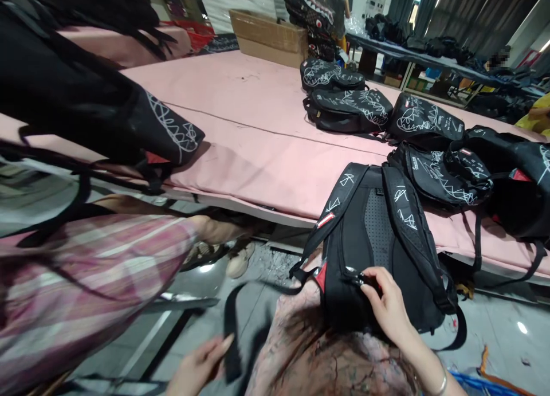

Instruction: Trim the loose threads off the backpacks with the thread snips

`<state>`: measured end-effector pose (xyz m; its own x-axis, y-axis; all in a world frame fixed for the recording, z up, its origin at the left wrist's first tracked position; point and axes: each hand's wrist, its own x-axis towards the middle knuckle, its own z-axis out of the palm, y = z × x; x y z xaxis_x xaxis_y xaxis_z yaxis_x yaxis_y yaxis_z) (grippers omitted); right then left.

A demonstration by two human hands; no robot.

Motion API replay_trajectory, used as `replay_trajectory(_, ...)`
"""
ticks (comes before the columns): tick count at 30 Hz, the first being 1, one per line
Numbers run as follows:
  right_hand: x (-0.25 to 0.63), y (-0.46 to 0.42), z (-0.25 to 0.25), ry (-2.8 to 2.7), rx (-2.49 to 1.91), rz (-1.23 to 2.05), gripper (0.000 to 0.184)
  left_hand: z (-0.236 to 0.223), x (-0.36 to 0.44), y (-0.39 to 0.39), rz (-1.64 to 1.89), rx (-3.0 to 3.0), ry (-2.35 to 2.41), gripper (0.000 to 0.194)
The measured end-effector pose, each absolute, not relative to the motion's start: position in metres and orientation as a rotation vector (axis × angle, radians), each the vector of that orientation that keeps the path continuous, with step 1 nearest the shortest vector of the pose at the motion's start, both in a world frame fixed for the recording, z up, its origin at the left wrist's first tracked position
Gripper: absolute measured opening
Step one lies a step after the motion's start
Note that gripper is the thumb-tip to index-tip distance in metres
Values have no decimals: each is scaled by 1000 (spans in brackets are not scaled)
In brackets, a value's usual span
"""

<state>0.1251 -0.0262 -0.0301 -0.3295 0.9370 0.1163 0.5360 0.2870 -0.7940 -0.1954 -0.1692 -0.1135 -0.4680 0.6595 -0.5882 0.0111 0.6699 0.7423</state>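
A black backpack [378,235] with white scribble print lies back-up over the near edge of the pink table [258,126], its lower end resting on my lap. My right hand [387,307] pinches a zipper pull at the bottom of the backpack, fingers closed on it. My left hand [200,364] is low at the bottom of the view, fingers curled around a loose black strap [230,327] that trails from the backpack.
Several more black printed backpacks [348,106] lie along the table's right side. A cardboard box [268,35] stands at the far end. A seated person's plaid sleeve [86,275] and a held-up backpack [98,98] fill the left. Another person stands far back.
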Motion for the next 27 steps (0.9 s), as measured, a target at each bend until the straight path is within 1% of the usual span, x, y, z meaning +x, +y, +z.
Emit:
replay_trajectory(4,122,-32,-31,-1956,-1240,963,19,-41,-135,-111,1027,403,1475,43)
replay_trajectory(6,119,-37,-31,-1972,-1194,952,24,-19,-118,-94,1035,407,1367,39)
replay_trajectory(8,115,-41,-30,-2001,-1136,913,27,-6,-108,-87,1019,397,1306,37)
replay_trajectory(14,96,-41,-26,-2122,-978,881,13,1,-100,-91,1020,346,1223,33)
replay_trajectory(17,87,-38,-24,-2187,-954,884,13,2,-102,-96,1004,379,1229,30)
replay_trajectory(22,82,-35,-18,-2269,-933,970,10,3,-102,-99,950,439,1271,34)
replay_trajectory(27,82,-34,-16,-2232,-1025,954,8,3,-100,-95,943,424,1272,33)
